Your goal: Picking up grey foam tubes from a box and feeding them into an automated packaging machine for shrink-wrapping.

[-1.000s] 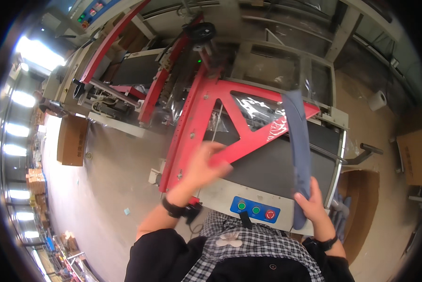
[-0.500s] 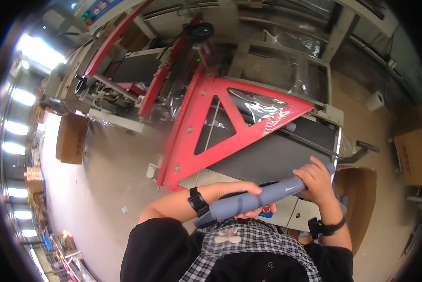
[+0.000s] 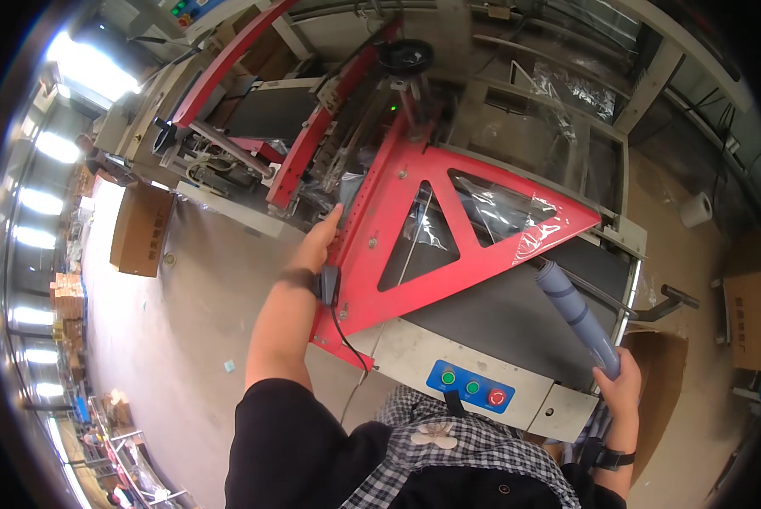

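My right hand [image 3: 621, 382] grips the near end of a blue-grey rolled mat [image 3: 577, 314] with darker bands, its far end tilted up over the black conveyor belt. Along the left edge of the red triangular frame [image 3: 474, 263] reaches my left hand [image 3: 319, 239], fingers stretched out, partly blurred. Just beyond its fingertips a grey object [image 3: 352, 188] lies by clear film inside the machine. A small dark device [image 3: 329, 285] with a black cable hangs beside my left wrist.
On the machine's near side is a blue button panel [image 3: 472, 386] with two green buttons and a red one. Clear film [image 3: 508, 212] shows under the frame. A black handwheel [image 3: 405, 57] stands behind; cardboard boxes [image 3: 140, 229] sit on the floor either side.
My left hand has let go of the mat and moved forward and left to the frame's edge. My right hand has shifted right and down, the mat swinging more upright.
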A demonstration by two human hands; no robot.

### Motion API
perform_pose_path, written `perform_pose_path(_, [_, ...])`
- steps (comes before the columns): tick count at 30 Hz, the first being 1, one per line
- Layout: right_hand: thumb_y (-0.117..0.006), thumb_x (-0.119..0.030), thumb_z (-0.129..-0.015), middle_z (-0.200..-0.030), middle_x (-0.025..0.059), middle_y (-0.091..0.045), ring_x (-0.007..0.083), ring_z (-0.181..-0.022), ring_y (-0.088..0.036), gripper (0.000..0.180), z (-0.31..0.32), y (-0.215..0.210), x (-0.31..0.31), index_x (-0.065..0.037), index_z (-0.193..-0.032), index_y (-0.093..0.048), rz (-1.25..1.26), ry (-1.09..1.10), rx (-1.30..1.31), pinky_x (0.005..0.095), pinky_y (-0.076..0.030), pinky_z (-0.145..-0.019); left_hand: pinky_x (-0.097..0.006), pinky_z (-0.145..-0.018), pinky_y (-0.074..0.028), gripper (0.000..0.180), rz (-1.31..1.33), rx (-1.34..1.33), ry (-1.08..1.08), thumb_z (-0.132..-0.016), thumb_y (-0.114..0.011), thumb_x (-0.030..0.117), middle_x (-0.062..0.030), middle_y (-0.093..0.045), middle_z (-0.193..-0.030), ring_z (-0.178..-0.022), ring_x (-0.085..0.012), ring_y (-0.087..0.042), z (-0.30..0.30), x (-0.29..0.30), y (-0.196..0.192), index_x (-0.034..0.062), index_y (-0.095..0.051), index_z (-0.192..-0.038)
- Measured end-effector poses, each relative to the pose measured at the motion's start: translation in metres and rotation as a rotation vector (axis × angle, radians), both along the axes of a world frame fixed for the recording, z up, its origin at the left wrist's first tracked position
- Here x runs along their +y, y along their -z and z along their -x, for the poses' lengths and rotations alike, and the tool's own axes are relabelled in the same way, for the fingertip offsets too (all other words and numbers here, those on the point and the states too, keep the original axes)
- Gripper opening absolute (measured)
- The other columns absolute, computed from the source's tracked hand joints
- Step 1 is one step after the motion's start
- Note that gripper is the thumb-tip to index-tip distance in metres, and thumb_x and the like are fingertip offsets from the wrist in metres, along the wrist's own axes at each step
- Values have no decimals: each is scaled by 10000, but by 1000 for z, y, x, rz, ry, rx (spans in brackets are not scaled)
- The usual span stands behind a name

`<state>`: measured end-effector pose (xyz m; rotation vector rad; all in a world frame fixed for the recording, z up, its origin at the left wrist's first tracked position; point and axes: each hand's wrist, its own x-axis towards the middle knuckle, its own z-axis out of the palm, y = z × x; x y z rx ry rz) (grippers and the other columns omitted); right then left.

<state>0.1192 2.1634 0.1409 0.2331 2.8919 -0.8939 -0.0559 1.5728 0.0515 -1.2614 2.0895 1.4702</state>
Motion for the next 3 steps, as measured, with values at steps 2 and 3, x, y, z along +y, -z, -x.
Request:
perform_pose_path(2, [-733,-136,-617,-923,163,-623,319,-852,-607,454,2,0,3,-43,-1034,-580,-7,11,-41,372,-473,-766,-399,-997,-364,977,-346,-126,4,-794,-459,709,-245,-462,-1308,-1184,-301,-475,14,-3,-5,-126,-379,-1295])
perform_pose_path(3, [-730,-139,-621,-922,166,-623,310,-854,-610,449,2,3,10,-48,-1035,-581,-38,12,-50,373,-473,-767,-414,-1028,-337,1002,-562,-86,33,-793,-466,705,-233,-365,-1392,-1288,-303,-358,18,-7,-1,-131,-325,-1327])
